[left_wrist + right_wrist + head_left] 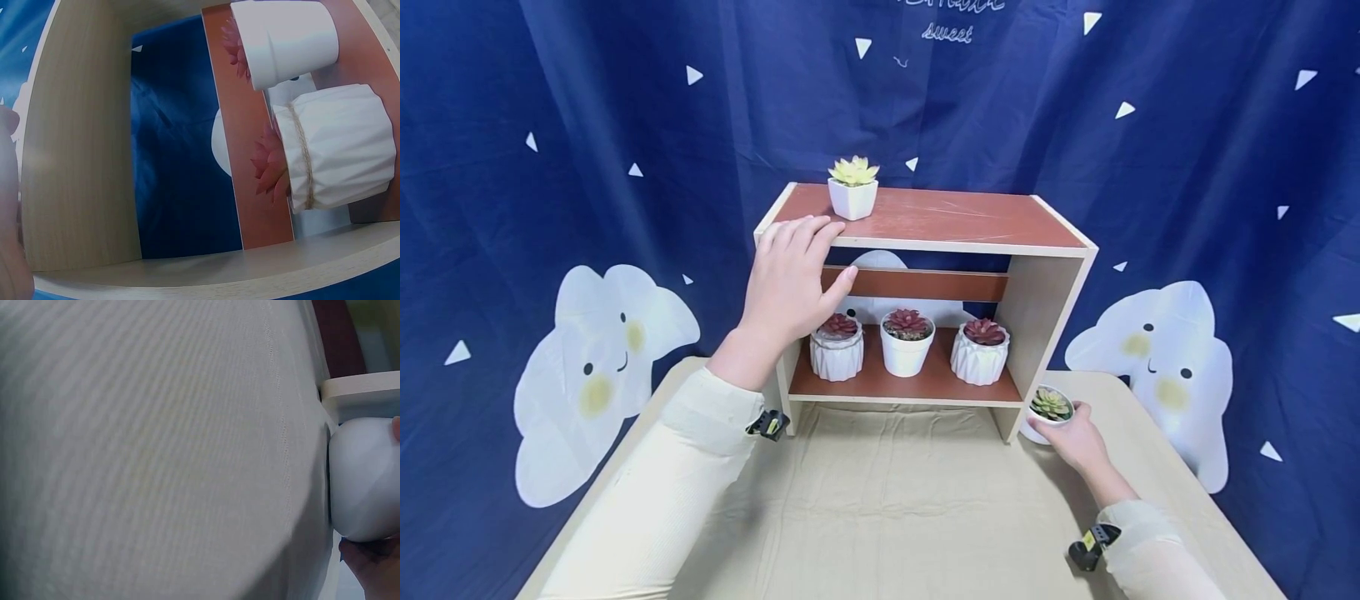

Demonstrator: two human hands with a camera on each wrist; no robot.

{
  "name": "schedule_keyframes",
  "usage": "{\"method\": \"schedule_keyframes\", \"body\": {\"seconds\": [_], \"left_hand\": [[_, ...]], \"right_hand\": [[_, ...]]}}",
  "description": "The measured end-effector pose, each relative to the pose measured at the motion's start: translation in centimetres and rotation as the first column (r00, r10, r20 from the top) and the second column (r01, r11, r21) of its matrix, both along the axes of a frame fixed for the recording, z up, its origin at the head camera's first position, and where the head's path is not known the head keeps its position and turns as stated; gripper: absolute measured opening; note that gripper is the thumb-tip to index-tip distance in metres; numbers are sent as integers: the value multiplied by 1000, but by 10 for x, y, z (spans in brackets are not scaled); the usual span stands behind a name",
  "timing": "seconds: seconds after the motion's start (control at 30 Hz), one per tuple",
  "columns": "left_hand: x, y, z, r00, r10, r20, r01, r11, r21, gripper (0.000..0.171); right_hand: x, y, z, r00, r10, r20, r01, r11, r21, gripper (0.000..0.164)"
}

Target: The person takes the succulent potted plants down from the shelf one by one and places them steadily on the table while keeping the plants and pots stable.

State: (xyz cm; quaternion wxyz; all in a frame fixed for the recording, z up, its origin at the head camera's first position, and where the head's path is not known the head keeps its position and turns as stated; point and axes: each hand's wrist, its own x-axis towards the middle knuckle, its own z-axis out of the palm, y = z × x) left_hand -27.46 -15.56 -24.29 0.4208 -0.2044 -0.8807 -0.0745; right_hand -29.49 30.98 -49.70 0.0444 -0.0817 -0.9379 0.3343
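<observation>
My left hand (pixel 790 279) rests at the front left edge of the top board of a small wooden shelf (pixel 977 218), its fingers stretched and the thumb spread. Just behind those fingertips, a white pot with a yellow-green succulent (pixel 853 198) stands on the top board. Low by the shelf's right side, my right hand (pixel 1084 442) grips a round white pot with a green succulent (pixel 1051 406). In the right wrist view this white pot (pixel 364 481) shows between finger and thumb, while much of the hand lies outside the picture.
Inside the shelf stand a twine-tied white pot (pixel 837 357), a smooth white pot (pixel 906 357) and a ridged white pot (pixel 979 358), each with a red succulent. A beige cloth (pixel 895 500) covers the table. Behind hangs a blue curtain (pixel 625 100) with clouds and triangles.
</observation>
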Motion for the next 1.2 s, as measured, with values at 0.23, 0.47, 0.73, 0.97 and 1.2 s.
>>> {"method": "schedule_keyframes", "body": {"seconds": [0.23,0.47,0.73,0.97,1.2], "left_hand": [[0,-1,-1,1000,6,-7,-6,1000,0,61],[0,-1,-1,1000,4,-8,-4,1000,0,61],[-1,0,0,1000,-2,-13,2,1000,0,60],[-2,-1,-1,999,-10,-34,10,1000,1,60],[-2,0,-1,1000,-10,-25,10,1000,5,60]], "right_hand": [[1,-2,0,1000,13,20,-12,1000,-6,107],[2,-3,1,1000,19,21,-18,1000,-24,107],[2,0,2,1000,17,24,-16,999,-41,110],[4,-3,6,999,15,46,-13,998,-59,111],[5,-2,7,999,21,50,-17,997,-82,112]]}}
